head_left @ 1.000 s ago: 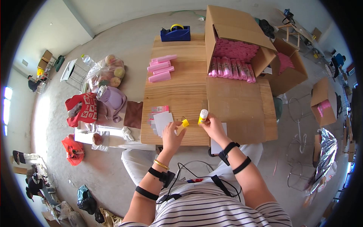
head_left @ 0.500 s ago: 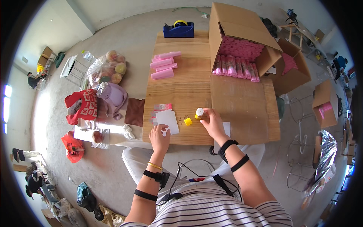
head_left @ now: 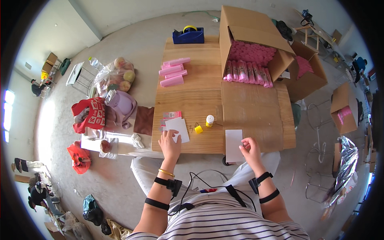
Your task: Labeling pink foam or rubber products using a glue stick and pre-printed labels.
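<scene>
My left hand (head_left: pixel 170 145) rests on a white card (head_left: pixel 179 129), its fingers apart and touching the lower part. Beneath that card lie pink-and-grey printed cards (head_left: pixel 172 115), partly covered. My right hand (head_left: pixel 252 152) is at the right edge of a white sheet (head_left: pixel 233 141), which reaches over the table's front edge. Its thumb and curled fingers are a little apart; whether they touch the sheet is hard to make out. Between the hands, a glue stick (head_left: pixel 209 121) stands upright without its cap. The yellow cap (head_left: pixel 198 129) lies beside it.
Pink rolled packets (head_left: pixel 173 73) lie on the far left of the wooden table (head_left: pixel 192 94). A blue tape dispenser (head_left: pixel 188 37) stands behind them. At the far right, an open carton (head_left: pixel 256 26) is packed with pink tubes. Bags and a lilac jug (head_left: pixel 120 103) are at left.
My right hand has let go of the glue stick, leaving it standing on the table, and has moved down and right to the white sheet. My left hand stays on the card.
</scene>
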{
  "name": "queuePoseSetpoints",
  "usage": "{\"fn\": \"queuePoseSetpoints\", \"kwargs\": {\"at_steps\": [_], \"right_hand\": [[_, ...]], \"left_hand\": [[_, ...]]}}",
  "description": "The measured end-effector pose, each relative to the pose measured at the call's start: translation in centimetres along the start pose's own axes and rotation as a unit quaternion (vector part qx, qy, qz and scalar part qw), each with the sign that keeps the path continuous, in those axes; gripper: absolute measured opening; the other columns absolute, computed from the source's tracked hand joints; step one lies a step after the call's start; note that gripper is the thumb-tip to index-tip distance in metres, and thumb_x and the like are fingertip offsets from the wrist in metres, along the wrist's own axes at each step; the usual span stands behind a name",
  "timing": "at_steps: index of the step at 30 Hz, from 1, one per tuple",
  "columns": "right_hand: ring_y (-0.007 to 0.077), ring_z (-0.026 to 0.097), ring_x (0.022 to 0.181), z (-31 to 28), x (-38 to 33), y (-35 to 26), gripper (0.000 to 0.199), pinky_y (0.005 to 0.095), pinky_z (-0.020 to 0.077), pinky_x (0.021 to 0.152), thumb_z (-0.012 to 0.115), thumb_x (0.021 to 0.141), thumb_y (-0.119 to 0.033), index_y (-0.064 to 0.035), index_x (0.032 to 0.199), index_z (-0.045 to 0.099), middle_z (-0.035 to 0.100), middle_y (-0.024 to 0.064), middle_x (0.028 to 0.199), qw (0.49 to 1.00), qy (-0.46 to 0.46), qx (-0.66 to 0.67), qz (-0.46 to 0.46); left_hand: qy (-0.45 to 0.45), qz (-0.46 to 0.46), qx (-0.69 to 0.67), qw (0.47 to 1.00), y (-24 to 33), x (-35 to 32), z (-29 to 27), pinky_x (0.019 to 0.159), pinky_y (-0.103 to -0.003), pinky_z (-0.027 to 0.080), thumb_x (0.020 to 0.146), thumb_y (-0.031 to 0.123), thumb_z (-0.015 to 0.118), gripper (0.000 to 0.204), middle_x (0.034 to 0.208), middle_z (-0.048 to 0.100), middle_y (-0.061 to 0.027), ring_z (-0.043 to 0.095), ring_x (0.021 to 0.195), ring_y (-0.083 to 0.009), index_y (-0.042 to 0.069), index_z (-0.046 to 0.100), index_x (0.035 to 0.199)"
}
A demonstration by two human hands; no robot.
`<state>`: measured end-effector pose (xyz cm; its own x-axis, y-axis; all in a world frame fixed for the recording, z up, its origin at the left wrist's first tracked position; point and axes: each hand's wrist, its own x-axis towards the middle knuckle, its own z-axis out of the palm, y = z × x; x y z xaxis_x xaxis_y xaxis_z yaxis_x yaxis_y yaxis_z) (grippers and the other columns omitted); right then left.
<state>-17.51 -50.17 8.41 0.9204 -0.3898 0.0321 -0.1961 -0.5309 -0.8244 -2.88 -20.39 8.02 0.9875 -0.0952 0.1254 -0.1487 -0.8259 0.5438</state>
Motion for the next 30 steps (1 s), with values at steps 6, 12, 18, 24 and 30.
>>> {"fn": "queuePoseSetpoints", "kwargs": {"at_steps": [6,12,18,24,30], "right_hand": [[0.0184,0.056,0.074,-0.9,0.5,1.9,0.020,0.0297,0.0477,0.065,0.070,0.075,-0.006,-0.0049,0.091,0.059,0.058,0.0078,0.087,0.999,0.039,0.010,-0.008],[0.0169,0.057,0.072,-2.8,7.3,1.0,0.016,0.0288,0.0480,0.064,0.069,0.078,-0.009,-0.0058,0.091,0.060,0.060,0.0060,0.083,0.998,0.064,0.021,-0.018],[0.0153,0.057,0.071,-2.4,9.2,-1.3,0.012,0.0273,0.0477,0.066,0.067,0.081,-0.010,-0.0058,0.090,0.062,0.062,0.0059,0.082,0.996,0.053,0.059,-0.040],[0.0166,0.061,0.078,-1.0,6.4,-2.1,0.011,0.0284,0.0478,0.068,0.065,0.083,-0.011,-0.0037,0.091,0.062,0.064,0.0071,0.084,0.998,-0.007,0.068,-0.011],[0.0123,0.059,0.079,-0.5,3.4,0.0,0.012,0.0250,0.0443,0.064,0.063,0.086,-0.012,-0.0046,0.096,0.062,0.064,0.0047,0.086,0.989,-0.058,0.112,0.077]], "left_hand": [[-0.007,0.028,-0.029,0.999,-1.1,-0.8,-0.4,0.072,-0.037,0.041,0.075,0.012,0.069,0.019,0.079,0.054,-0.0044,0.055,0.076,-0.0218,0.012,0.061,0.092],[-0.160,0.057,-0.171,0.971,2.7,-1.7,-0.5,0.058,-0.027,0.045,0.078,0.007,0.067,0.016,0.075,0.055,-0.0041,0.052,0.061,-0.0135,0.004,0.062,0.093],[-0.018,0.116,-0.137,0.984,1.9,7.3,0.3,0.067,-0.035,0.047,0.079,0.011,0.064,0.018,0.086,0.061,-0.0083,0.058,0.071,-0.0240,0.006,0.059,0.096],[0.043,0.127,-0.024,0.991,-2.3,19.4,0.4,0.084,-0.041,0.046,0.080,0.012,0.059,0.031,0.103,0.062,-0.0115,0.059,0.098,-0.0284,0.006,0.053,0.110],[-0.004,0.141,0.153,0.978,-2.8,25.0,2.7,0.093,-0.043,0.041,0.079,0.015,0.061,0.040,0.121,0.055,-0.0114,0.053,0.111,-0.0301,0.006,0.052,0.117]]}}
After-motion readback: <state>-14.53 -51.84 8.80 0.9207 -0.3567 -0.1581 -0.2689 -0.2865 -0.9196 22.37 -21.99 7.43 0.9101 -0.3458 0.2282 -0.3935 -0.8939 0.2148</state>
